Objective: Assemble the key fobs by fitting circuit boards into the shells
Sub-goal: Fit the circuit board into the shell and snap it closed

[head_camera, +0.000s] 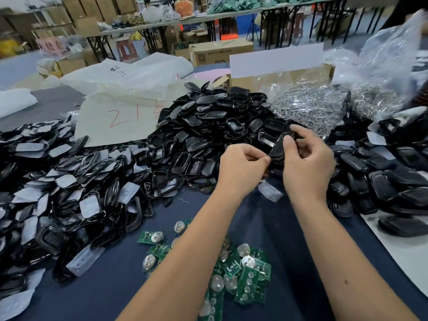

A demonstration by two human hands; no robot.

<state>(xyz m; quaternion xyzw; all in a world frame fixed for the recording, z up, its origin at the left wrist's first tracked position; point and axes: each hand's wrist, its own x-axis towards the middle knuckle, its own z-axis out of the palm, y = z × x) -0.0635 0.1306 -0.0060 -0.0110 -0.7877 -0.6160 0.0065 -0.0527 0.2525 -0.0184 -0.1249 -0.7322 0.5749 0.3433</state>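
One black key fob shell is being held up above the dark blue table cloth, just in front of the middle heap of shells, with both hands working on it. The right hand is gripping the shell from the right, its thumb lying across the upper face and its fingers curling round the far edge. The left hand is pinching the shell's near left end between thumb and bent forefinger, the remaining fingers folding into the palm. Whether a board is sitting inside the shell is impossible to tell, since the hands are covering most of it. Near the person, between and under the forearms, green circuit boards with round silver coin cells are lying scattered on the cloth. Beyond the hands a big pile of black shells is rising toward the far side. To the left another pile of shells with translucent button pads is spreading over the table, and to the right a third black pile is lying close beside the right wrist. Farther off, a white sheet marked with red numerals, clear plastic bags of small metal parts and a cardboard box are sitting at the table's far edge.
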